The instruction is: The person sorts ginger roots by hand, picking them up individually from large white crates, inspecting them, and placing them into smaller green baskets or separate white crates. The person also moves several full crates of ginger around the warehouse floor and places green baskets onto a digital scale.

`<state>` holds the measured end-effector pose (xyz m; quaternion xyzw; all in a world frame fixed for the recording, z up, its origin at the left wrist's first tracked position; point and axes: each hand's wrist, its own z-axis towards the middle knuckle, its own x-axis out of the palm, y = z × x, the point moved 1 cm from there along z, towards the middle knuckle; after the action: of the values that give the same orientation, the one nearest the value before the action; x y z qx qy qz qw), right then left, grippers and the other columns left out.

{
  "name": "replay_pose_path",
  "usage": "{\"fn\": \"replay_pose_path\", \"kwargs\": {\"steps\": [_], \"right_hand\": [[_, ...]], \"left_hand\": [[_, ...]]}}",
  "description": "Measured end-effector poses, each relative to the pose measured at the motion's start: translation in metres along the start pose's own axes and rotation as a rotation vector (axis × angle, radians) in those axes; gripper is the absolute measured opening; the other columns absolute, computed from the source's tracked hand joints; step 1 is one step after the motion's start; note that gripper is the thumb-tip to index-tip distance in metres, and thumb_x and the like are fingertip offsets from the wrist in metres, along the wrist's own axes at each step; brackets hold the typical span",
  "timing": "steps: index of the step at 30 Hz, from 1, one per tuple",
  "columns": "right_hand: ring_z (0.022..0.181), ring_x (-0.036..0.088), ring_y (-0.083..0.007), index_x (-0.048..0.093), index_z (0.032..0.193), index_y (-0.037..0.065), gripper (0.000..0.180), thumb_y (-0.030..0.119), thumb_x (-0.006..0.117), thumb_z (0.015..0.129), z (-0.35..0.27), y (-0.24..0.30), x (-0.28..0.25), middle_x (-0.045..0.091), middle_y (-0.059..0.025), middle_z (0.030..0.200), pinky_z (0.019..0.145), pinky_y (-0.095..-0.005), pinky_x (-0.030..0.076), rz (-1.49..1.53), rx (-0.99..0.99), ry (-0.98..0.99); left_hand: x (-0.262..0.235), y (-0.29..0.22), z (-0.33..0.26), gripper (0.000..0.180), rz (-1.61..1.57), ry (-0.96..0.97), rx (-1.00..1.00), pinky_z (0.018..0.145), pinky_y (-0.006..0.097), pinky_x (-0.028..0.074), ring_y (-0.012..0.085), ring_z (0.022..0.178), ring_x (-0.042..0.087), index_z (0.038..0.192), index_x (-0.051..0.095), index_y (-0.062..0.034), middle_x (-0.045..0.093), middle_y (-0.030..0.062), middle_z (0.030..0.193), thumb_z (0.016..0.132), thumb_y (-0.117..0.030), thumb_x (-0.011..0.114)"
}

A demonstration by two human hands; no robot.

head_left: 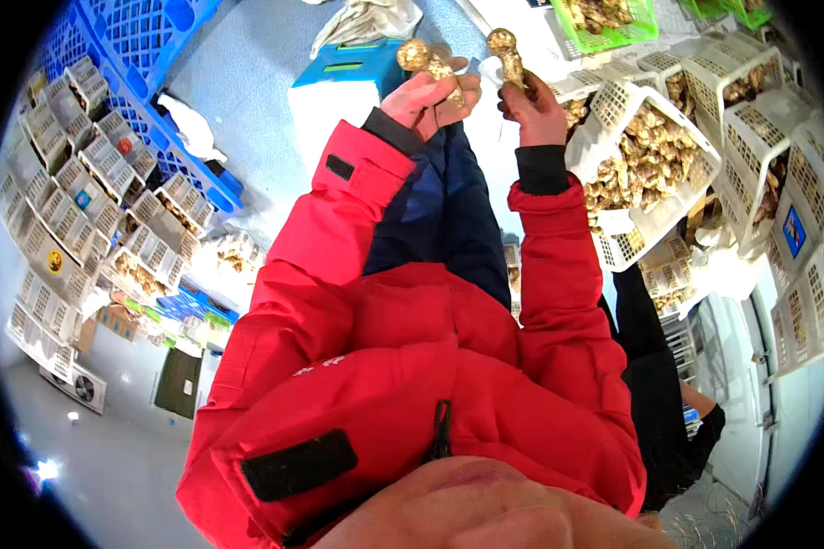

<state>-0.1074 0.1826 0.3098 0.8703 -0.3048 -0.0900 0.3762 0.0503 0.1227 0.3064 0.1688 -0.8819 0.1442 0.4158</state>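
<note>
White slatted crates (108,171) are stacked along both sides of a blue floor (252,91) as a person in a red jacket (403,316) holds up 2 mushrooms, 1 per hand. The left hand (423,101) pinches 1 mushroom (444,71) near a blue-topped box (375,59); the right hand (535,110) pinches the other mushroom (510,64), near a mushroom-filled crate (652,233).

The left arm, in a thick red jacket sleeve (320,215), bends inward, its black ribbed cuff (392,132) beside the dark blue trousers (444,201). The bare left hand (416,102) is at the trousers' far end, fingers curled in a grip. The right red sleeve (558,247) extends forward to the trousers' right; the bare right hand (537,115) is raised, its thumb and fingers pinched together, apart from the left.
</note>
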Motion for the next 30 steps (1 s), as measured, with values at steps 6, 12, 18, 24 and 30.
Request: {"fn": "replay_pose_path", "kwargs": {"steps": [6, 12, 18, 24, 30], "right_hand": [[0.067, 0.05, -0.0073, 0.048, 0.105, -0.003, 0.037, 0.009, 0.06, 0.072, -0.014, 0.002, -0.028, 0.056, -0.005, 0.083, 0.058, -0.0186, 0.04, 0.027, -0.073, -0.035], [0.061, 0.052, -0.0112, 0.051, 0.102, -0.002, 0.031, 0.011, 0.052, 0.074, -0.033, 0.001, -0.073, 0.056, -0.0066, 0.077, 0.052, -0.0191, 0.04, 0.256, 0.029, -0.125], [0.059, 0.054, -0.0139, 0.046, 0.107, 0.0, 0.036, 0.008, 0.056, 0.074, -0.053, -0.041, -0.121, 0.057, -0.007, 0.077, 0.05, -0.0208, 0.042, 0.514, -0.053, -0.232], [0.059, 0.052, -0.0092, 0.046, 0.108, -0.001, 0.033, 0.005, 0.053, 0.076, -0.075, -0.015, -0.118, 0.056, -0.0039, 0.073, 0.052, -0.0208, 0.042, 0.376, -0.236, -0.461], [0.081, 0.052, -0.0297, 0.052, 0.1, 0.007, 0.033, 0.011, 0.058, 0.068, -0.101, 0.004, -0.116, 0.053, -0.0178, 0.09, 0.073, -0.0332, 0.042, -0.337, -0.417, -0.57]], "left_hand": [[0.015, 0.01, 0.009, 0.045, 0.142, -0.005, -0.091, 0.076, 0.029, 0.046, 0.0194, 0.089, 0.053, 0.118, 0.034, -0.0047, 0.051, 0.0099, 0.104, 0.077, -0.011, 0.053], [0.039, 0.025, 0.065, 0.036, 0.371, 0.006, -0.088, 0.063, 0.026, 0.044, 0.0196, 0.083, 0.053, 0.11, 0.041, -0.005, 0.052, 0.0098, 0.099, 0.076, -0.008, 0.054], [0.097, 0.044, 0.094, 0.031, 0.559, 0.072, -0.146, 0.065, 0.028, 0.044, 0.0232, 0.086, 0.054, 0.106, 0.044, -0.0001, 0.054, 0.0138, 0.097, 0.078, -0.009, 0.051], [0.093, 0.105, 0.064, 0.02, 0.676, -0.104, -0.338, 0.065, 0.027, 0.046, 0.0153, 0.076, 0.055, 0.092, 0.053, 0.0006, 0.057, 0.0084, 0.087, 0.075, -0.01, 0.057], [0.089, 0.143, 0.067, 0.022, 0.743, 0.025, -0.305, 0.067, 0.026, 0.044, 0.0141, 0.076, 0.053, 0.095, 0.051, -0.0033, 0.055, 0.0035, 0.087, 0.074, -0.007, 0.056]]}}
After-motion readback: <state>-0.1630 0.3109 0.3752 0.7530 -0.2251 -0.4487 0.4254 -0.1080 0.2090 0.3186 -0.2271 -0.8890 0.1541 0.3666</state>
